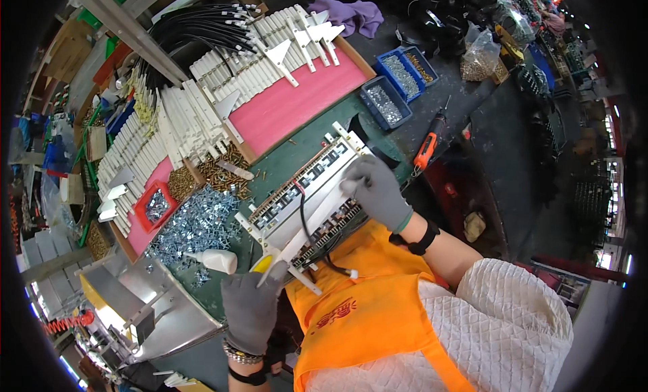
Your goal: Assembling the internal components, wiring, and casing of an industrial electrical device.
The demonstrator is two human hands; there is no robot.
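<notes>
A long white frame assembly [297, 183] with rows of dark metal clips lies slantwise on the bench before me. A white strip [314, 223] runs along its near half. My right hand [379, 193], in a grey glove, is closed at the strip's upper right end, fingertips pinched. By the lower left end, my left hand [250, 304], also gloved, closes around a yellow-and-white piece [262, 263]; its exact kind is unclear. Across the frame hangs a black cable [305, 220] with a white connector [353, 274] at its end.
Loose metal clips [192, 220] and brass screws [226, 176] are piled left of the frame, beside a white squeeze bottle [219, 260]. Many white bars [189, 115] lie on a pink-lined tray [297, 108]. Blue bins [386, 101] and an orange electric screwdriver [426, 149] are at right.
</notes>
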